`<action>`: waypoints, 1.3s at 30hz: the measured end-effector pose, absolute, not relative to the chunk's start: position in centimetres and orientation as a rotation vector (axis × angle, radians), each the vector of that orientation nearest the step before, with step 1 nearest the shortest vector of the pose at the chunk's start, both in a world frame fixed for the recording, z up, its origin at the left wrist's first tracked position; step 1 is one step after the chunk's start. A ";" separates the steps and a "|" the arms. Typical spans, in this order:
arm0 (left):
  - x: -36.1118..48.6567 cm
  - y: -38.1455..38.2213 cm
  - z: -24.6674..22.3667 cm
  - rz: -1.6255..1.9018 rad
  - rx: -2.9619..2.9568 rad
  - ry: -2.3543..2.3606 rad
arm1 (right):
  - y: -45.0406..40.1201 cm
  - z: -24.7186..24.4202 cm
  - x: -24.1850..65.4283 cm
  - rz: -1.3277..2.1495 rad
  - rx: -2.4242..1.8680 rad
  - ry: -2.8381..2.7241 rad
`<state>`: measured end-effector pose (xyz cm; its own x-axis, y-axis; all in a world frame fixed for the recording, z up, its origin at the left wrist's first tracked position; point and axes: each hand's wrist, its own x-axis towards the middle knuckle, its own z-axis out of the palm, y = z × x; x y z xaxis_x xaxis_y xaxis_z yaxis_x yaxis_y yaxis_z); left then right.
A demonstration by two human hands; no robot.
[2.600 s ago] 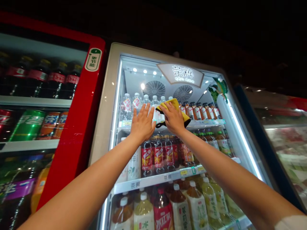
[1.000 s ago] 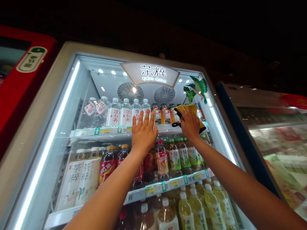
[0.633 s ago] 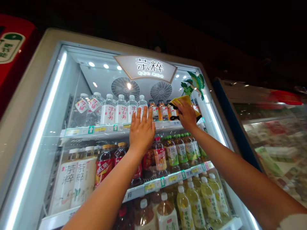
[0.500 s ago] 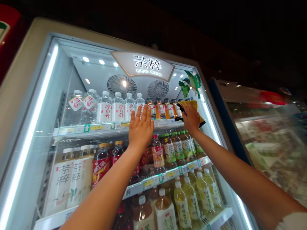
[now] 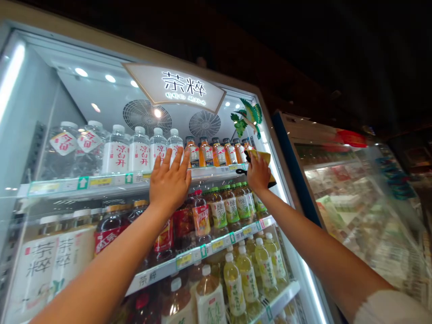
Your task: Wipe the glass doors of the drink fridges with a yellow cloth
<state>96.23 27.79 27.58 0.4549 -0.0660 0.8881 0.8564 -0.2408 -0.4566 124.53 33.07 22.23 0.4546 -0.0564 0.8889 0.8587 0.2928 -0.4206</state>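
My left hand [image 5: 169, 180] is raised with fingers stretched out, palm toward the glass front of a lit drinks fridge [image 5: 272, 153]; it holds nothing. Whether the palm touches the glass, I cannot tell. Further right, my right hand [image 5: 258, 172] presses a yellow cloth with black edging [image 5: 265, 156] toward the glass near the door's right side. A black loop sticks out of the cloth on the left. Behind the hands stand white-labelled water bottles [image 5: 139, 150] and amber bottles [image 5: 205, 153] on the top shelf.
Green tea bottles [image 5: 232, 204] and red-labelled bottles fill the middle shelf, yellow-green bottles [image 5: 248, 274] the lower one. A lit sign [image 5: 184, 85] and a green bird sticker [image 5: 250, 116] sit near the top. A second glass-fronted cooler [image 5: 340, 180] stands at the right.
The view has shifted so that the fridge sits further left and more of the right cooler shows. My right hand and the cloth are slightly lower against the glass. My left hand stays spread.
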 end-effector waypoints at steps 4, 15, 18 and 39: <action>98.0 27.7 27.5 -0.951 -1.574 -0.734 | 33.1 22.2 124.1 -0.916 -0.992 -1.193; 109.2 29.8 24.0 -0.822 -1.722 -0.683 | 33.6 21.2 129.4 -0.896 -1.079 -1.209; 111.8 30.2 23.6 -0.834 -1.725 -0.656 | 33.2 22.2 130.3 -0.944 -1.025 -1.347; 119.4 33.7 21.9 -0.877 -1.644 -0.583 | 34.6 22.3 140.2 -0.851 -1.139 -1.277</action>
<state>119.44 33.71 21.94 0.6007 -0.0720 0.7962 0.7620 -0.2496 -0.5975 140.20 34.60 22.30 0.1399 0.1112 0.9839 0.9510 0.2616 -0.1648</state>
